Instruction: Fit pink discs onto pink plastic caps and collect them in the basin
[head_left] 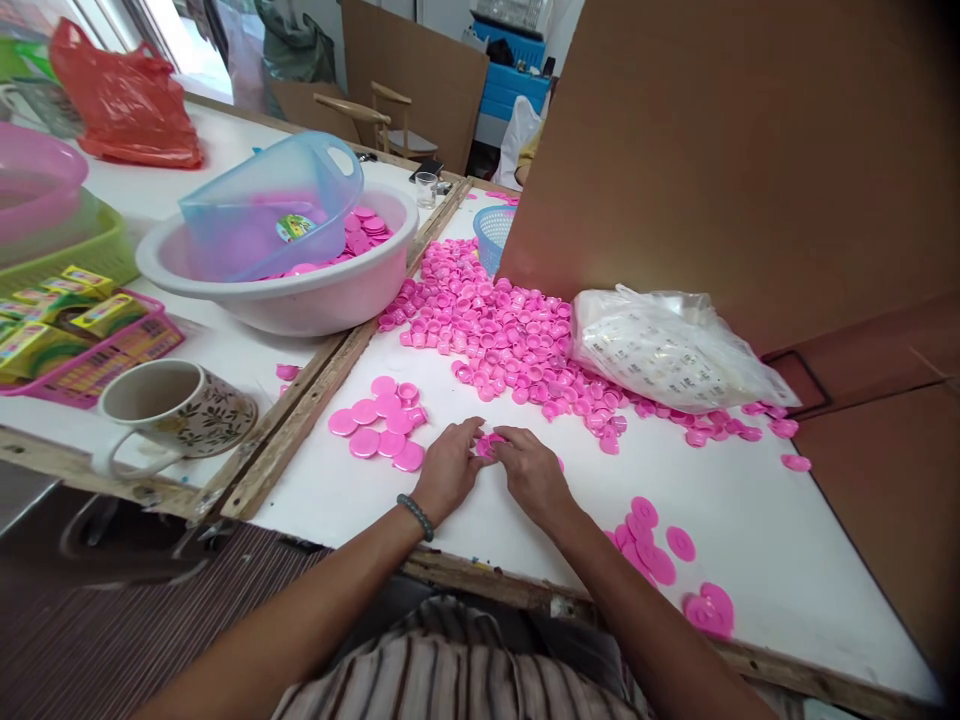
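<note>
Between my two hands, just above the white tabletop, is a small pink plastic piece (pixel 490 445). My left hand (pixel 450 462), with a beaded bracelet on the wrist, pinches it from the left. From the other side, the fingers of my right hand (pixel 531 472) close on the same piece. My fingertips partly cover it. To the left of my hands lies a loose group of pink discs (pixel 379 420). Several more flat pink discs (pixel 643 545) rest by my right forearm. Beyond my hands spreads a big heap of small pink cup-shaped pieces (pixel 499 325).
A white plastic bag (pixel 660 350) lies against a tall cardboard sheet (pixel 720 150) on the right. At left stand a mug (pixel 176 405), a wide basin (pixel 315 305) with a blue scoop (pixel 262 215), and a pink basket (pixel 112 355) of yellow boxes. Wooden edging (pixel 300 430) separates the tabletops.
</note>
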